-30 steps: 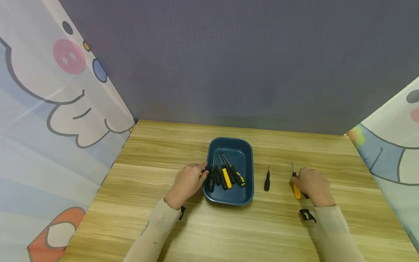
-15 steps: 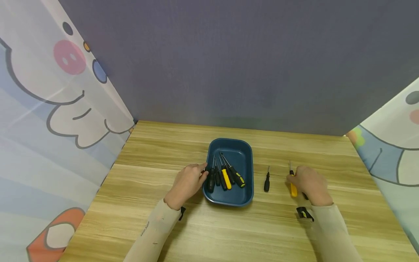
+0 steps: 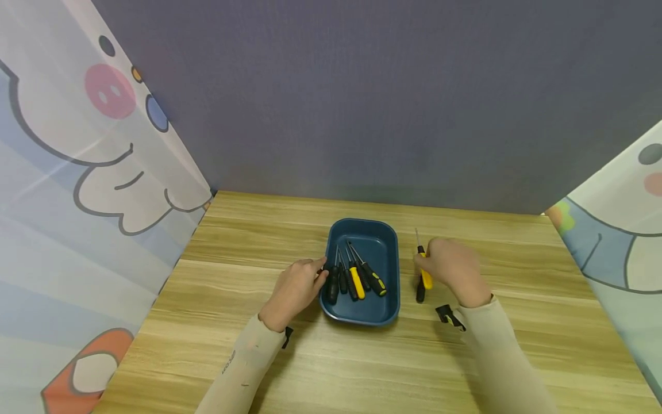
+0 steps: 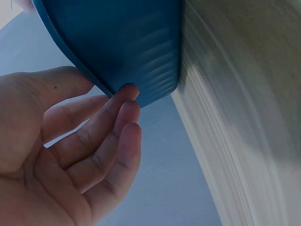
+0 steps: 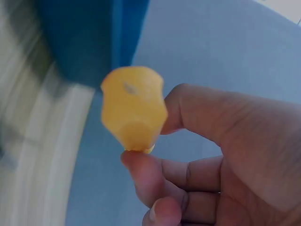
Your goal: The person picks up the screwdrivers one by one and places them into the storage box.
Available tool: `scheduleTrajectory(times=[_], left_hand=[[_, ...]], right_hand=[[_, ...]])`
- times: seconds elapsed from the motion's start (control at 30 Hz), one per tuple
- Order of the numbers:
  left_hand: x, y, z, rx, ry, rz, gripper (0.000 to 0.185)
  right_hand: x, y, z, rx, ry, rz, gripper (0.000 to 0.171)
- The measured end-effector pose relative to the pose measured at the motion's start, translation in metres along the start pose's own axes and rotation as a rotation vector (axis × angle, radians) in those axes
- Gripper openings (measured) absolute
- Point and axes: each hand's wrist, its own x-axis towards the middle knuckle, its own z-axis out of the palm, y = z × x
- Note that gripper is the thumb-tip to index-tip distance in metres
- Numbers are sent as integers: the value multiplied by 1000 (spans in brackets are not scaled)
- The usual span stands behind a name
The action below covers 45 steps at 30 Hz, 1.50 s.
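My left hand [image 3: 297, 287] holds the left rim of a dark blue tray [image 3: 380, 313]; in the left wrist view its thumb and fingertips meet at the tray's edge and outer wall. Several screwdrivers with black, yellow and black-and-yellow handles lie in the tray's left and middle part. My right hand [image 3: 455, 267] pinches a yellow-handled screwdriver [image 3: 427, 280] just right of the tray, its shaft pointing away from me. The butt of that yellow handle [image 5: 134, 108] faces the right wrist camera. Partly covered beneath it, a small black screwdriver [image 3: 420, 293] lies on the table.
A wood-grain table [image 3: 331, 374] bears everything. A grey-purple wall panel [image 3: 383, 103] stands at its back edge. Cartoon-printed curtains [image 3: 103, 190] hang at both sides.
My right hand has carried the yellow-handled screwdriver leftward and slightly away from me, over the small black screwdriver near the tray. My left hand and the tray have stayed nearly still.
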Motion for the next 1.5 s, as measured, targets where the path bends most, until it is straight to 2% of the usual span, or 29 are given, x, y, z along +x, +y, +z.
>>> scheduleTrajectory(times=[0.23, 0.5, 0.7, 1.0, 1.13, 1.33, 1.5], left_hand=[[0, 0, 0, 5, -8, 0, 30], [1, 0, 0, 4, -15, -7, 30], [2, 0, 0, 4, -31, -14, 30], [3, 0, -1, 14, -23, 0, 30], [2, -1, 0, 6, -20, -1, 30], [2, -2, 0, -3, -15, -3, 30], [1, -2, 1, 1, -15, -5, 31]], right_hand=[[16, -47, 0, -30, 45, -83, 49], [36, -88, 12, -25, -12, -140, 48], [48, -108, 27, -34, -33, -175, 45], [61, -119, 54, -44, -124, -155, 43], [63, -119, 61, -53, -134, -139, 41], [62, -118, 64, -34, -145, -128, 41], [59, -119, 59, -36, -149, -115, 40]])
